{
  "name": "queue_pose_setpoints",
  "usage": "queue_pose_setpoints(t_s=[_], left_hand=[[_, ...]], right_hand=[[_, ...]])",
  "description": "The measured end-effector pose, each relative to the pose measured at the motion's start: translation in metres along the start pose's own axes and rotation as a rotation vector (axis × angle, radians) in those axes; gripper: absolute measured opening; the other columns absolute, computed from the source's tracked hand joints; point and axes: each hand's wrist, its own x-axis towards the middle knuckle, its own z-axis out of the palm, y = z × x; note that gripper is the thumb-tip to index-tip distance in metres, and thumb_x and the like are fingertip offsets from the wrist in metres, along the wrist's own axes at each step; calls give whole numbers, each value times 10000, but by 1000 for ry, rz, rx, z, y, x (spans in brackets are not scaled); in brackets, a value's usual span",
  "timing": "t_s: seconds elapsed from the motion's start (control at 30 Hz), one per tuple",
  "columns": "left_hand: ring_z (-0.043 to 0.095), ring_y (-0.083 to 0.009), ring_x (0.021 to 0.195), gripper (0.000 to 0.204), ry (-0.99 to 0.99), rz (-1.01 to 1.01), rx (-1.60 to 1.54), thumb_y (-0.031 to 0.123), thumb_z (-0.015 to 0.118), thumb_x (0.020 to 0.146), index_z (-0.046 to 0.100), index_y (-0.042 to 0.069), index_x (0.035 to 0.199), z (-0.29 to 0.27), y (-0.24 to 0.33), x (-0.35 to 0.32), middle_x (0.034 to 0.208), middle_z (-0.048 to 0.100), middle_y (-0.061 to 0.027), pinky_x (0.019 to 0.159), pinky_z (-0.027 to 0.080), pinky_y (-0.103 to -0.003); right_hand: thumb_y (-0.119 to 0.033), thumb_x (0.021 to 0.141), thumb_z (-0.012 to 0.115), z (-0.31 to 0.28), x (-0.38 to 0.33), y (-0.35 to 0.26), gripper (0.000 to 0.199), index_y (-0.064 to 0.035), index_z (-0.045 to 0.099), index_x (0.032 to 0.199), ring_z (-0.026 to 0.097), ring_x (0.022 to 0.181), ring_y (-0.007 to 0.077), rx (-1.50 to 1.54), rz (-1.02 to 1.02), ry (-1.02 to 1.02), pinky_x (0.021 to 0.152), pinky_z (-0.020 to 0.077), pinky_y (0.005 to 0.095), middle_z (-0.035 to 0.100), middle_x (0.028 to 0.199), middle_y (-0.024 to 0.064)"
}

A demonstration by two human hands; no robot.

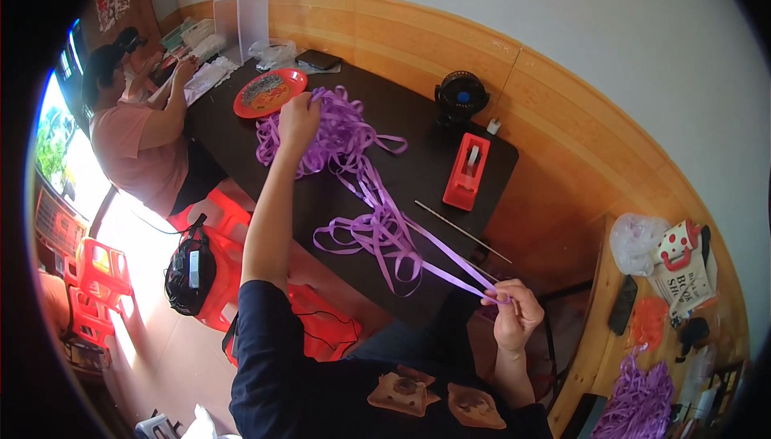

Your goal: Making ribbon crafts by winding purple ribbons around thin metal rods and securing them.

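A heap of flat purple ribbon (341,122) lies tangled on the dark table. My left hand (299,122) reaches over the heap's left side, its fingers closed at the ribbon; part of the fingers is hidden. From the heap, several strands run toward me and form a looser cluster (377,238) near the table's front edge. My right hand (516,314) pinches the looped end of a ribbon strand between thumb and fingers, beyond the edge of the table. The strand is stretched fairly straight. A thin pale rod (462,232) lies just right of it.
A red plate (287,77) with small metal pieces stands behind the heap. Farther right are a black fan (462,98) and a red tape dispenser (466,172). More purple ribbon (638,395) lies on the wooden bench at right. A person (140,126) sits at left, near red stools (100,278).
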Motion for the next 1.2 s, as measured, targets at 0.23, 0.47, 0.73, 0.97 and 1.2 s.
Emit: queue_pose_setpoints(t_s=[0.23, 0.47, 0.73, 0.97, 1.2], left_hand=[[467, -351, 1142, 443, -698, 782, -92, 107, 676, 680, 633, 135, 1120, -9, 57, -103, 1194, 519, -161, 922, 407, -487], [621, -370, 760, 142, -500, 386, -130, 24, 585, 700, 658, 5, 821, 9, 13, -97, 803, 634, -194, 688, 491, -437], [639, -154, 646, 187, -86, 63, -112, 40, 604, 733, 694, -17, 887, -16, -16, -39, 679, 658, -118, 619, 488, -283], [625, -351, 890, 313, -19, 315, 527, 80, 549, 752, 682, 54, 1033, -16, 5, -55, 912, 648, -191, 785, 495, -414], [542, -315, 1001, 291, -805, 708, -372, -12, 594, 721, 681, 66, 986, -30, 131, -161, 1013, 588, -129, 858, 449, -398]], right_hand=[[61, 868, 530, -12, -9, 0, 52, 59, 575, 895, 594, 677, 181, -20, 22, 50, 594, 540, 268, 598, 820, 167], [-3, 864, 567, -36, -21, -11, 51, 34, 580, 897, 569, 655, 198, 63, -57, 136, 553, 495, 280, 590, 811, 166], [-118, 906, 576, -63, -45, -17, 125, 4, 566, 936, 549, 680, 164, 99, -15, 310, 564, 468, 266, 578, 858, 136], [-49, 894, 552, -64, -51, -14, 70, 19, 565, 885, 551, 685, 165, -23, 23, 279, 573, 444, 251, 583, 803, 130], [-23, 877, 553, -60, -48, -15, 81, 53, 579, 884, 576, 669, 170, -84, 33, 180, 567, 483, 258, 586, 808, 145]])
